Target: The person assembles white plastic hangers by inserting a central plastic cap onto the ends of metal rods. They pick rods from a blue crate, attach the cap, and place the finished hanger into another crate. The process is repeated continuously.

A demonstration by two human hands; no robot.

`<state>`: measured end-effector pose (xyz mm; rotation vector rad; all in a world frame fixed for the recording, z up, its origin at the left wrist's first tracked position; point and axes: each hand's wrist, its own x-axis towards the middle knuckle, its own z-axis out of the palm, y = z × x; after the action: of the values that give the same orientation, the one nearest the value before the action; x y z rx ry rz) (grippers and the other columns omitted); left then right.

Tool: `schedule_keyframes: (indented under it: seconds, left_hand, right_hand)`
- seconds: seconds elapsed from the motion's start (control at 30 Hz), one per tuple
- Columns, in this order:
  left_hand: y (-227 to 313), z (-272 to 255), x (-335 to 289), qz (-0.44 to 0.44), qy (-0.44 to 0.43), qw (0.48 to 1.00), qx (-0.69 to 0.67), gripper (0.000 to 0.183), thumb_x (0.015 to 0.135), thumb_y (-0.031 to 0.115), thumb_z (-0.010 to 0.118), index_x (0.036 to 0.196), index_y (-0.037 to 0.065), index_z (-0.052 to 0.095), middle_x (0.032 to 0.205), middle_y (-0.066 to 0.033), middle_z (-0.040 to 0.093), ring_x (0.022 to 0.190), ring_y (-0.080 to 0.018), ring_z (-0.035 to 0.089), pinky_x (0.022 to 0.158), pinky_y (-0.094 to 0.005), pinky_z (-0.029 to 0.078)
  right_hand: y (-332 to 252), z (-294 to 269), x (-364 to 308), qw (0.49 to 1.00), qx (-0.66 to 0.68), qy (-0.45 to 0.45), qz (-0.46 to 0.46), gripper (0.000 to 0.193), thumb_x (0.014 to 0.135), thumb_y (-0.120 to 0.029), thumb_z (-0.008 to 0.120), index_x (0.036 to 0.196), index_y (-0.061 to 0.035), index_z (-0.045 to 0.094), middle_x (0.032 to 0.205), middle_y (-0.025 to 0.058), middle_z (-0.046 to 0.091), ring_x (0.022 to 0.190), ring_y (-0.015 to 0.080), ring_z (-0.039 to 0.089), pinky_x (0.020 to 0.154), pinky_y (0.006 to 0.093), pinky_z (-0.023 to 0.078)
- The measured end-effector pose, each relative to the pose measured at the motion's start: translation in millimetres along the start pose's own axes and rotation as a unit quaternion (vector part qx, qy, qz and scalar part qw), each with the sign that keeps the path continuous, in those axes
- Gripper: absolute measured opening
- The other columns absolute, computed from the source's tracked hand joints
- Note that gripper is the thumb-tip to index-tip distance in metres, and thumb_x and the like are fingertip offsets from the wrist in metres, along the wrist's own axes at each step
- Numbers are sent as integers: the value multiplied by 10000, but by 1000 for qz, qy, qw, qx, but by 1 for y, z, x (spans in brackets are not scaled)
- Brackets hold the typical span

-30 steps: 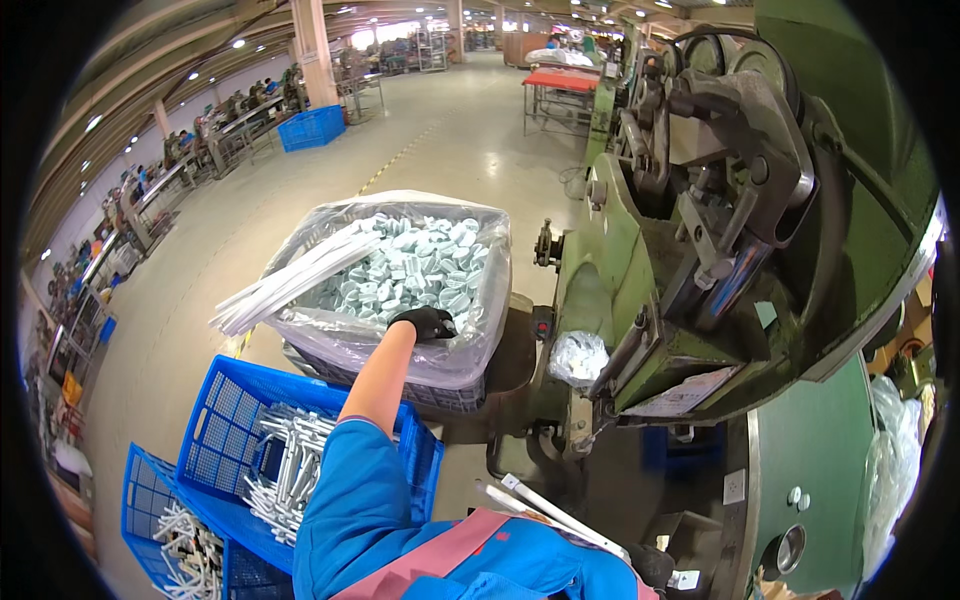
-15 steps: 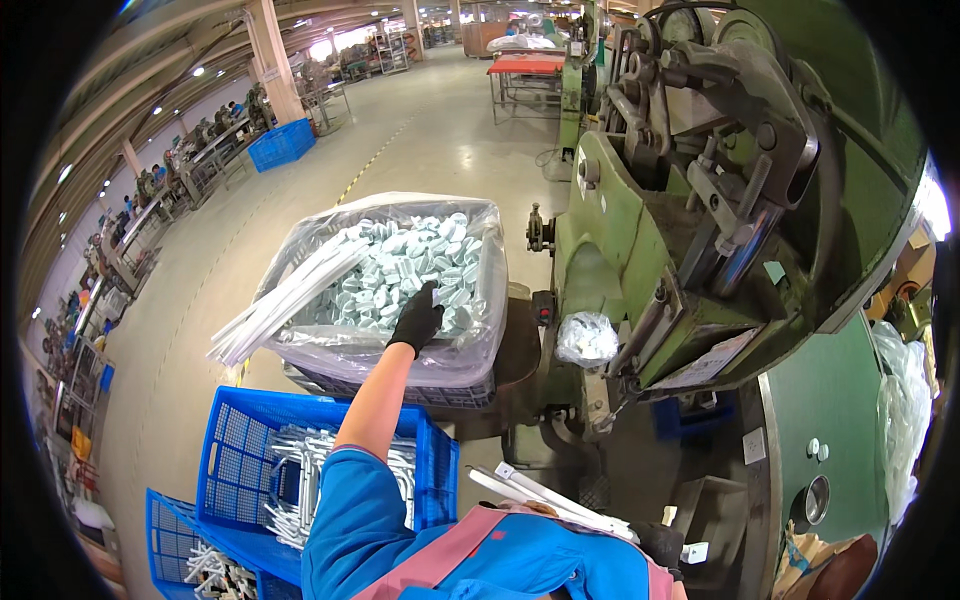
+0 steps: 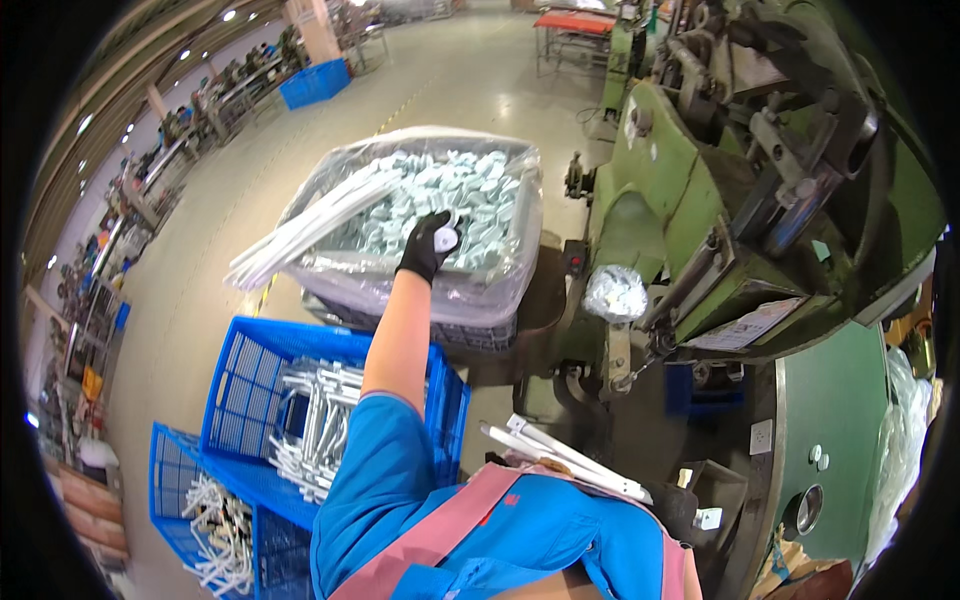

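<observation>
My left hand (image 3: 428,246), in a black glove, is closed on a small pale round cap (image 3: 446,239) above the front of a heap of similar pale grey-green pieces (image 3: 470,190). The heap fills a crate lined with clear plastic (image 3: 420,296). Long white strips (image 3: 310,228) lie across the crate's left side. Close to my body, white bars (image 3: 575,458) slant down to the right. At their lower end is a dark shape (image 3: 680,505), perhaps my gloved right hand; its fingers cannot be made out.
Blue crates (image 3: 240,400) with white metal rods stand at the lower left. A large green machine (image 3: 680,190) rises on the right, with a clear bag (image 3: 615,293) at its side. A green table (image 3: 840,400) holds a round metal dish (image 3: 808,509).
My left hand has come up from the heap and now shows a pale cap in its grip. The view has shifted, and the white bars appear higher in it.
</observation>
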<state>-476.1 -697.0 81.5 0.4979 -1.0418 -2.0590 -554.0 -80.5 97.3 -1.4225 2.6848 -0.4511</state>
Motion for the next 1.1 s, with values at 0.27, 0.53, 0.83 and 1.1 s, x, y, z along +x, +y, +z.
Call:
schedule_keyframes:
  seconds: [0.27,0.53,0.83,1.1]
  left_hand:
    - [18,108,-76,47,-80,974,208,396,881,194,625,1235,38,542,1028,-100,650,856,-172,642,634,-281,509]
    - [-76,185,-172,42,-294,863,409,420,865,169,677,1246,46,550,977,-78,660,807,-97,606,717,-264,504]
    - [-150,240,-204,168,-336,736,563,279,868,284,652,924,13,616,724,-157,608,661,-294,600,644,-374,487]
    - [-163,227,-206,146,-311,673,656,333,856,305,629,1082,60,629,909,-180,664,834,-334,645,748,-403,497]
  right_hand:
    - [36,-17,19,999,-20,-26,-27,195,698,-337,692,796,-170,715,697,85,655,631,291,640,567,398,475]
    - [68,-37,46,994,-15,-62,-93,161,722,-256,641,834,-154,698,722,68,655,703,266,643,617,411,488]
    - [98,-53,61,990,15,-54,-132,232,659,-197,698,857,-76,688,767,146,662,693,308,648,642,406,513]
    - [112,-56,78,981,-58,-74,-170,237,723,-307,661,888,-139,686,720,82,645,724,258,647,629,390,500]
